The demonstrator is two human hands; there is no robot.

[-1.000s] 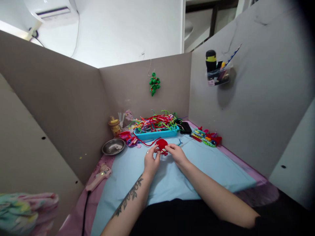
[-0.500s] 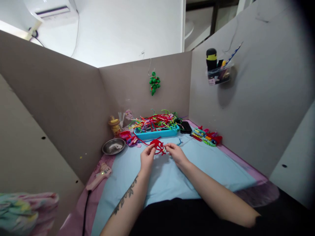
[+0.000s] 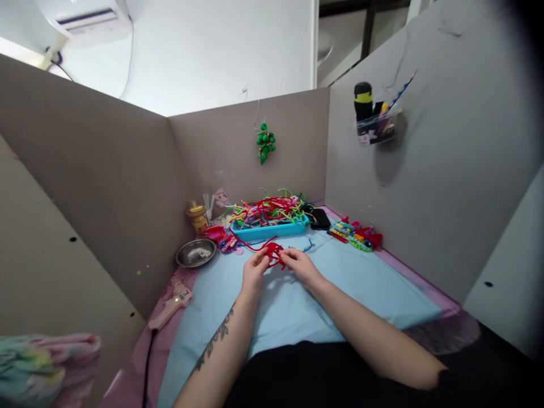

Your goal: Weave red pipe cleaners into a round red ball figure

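Note:
A piece of bent red pipe cleaners point(image 3: 273, 250), with several loops and loose ends, is held above the light blue cloth point(image 3: 293, 311). My left hand point(image 3: 255, 269) pinches its left side between thumb and fingers. At its right side, my right hand point(image 3: 300, 265) is closed with thumb and fingertips together on the red strands. One long red strand trails off to the left behind my left hand. Just beyond my hands, a short blue pipe cleaner point(image 3: 307, 246) lies on the cloth.
A blue tray point(image 3: 268, 233) heaped with colourful pipe cleaners stands at the back. On the left are a metal bowl point(image 3: 187, 260) and a corded pink glue gun point(image 3: 172, 309). Colourful finished pieces point(image 3: 357, 235) and a black phone point(image 3: 319, 219) lie right. Grey panels point(image 3: 250, 153) enclose the table.
My right hand has moved slightly left, closer to my left hand, and its fingertips now overlap the red strands. My left hand keeps its pinch.

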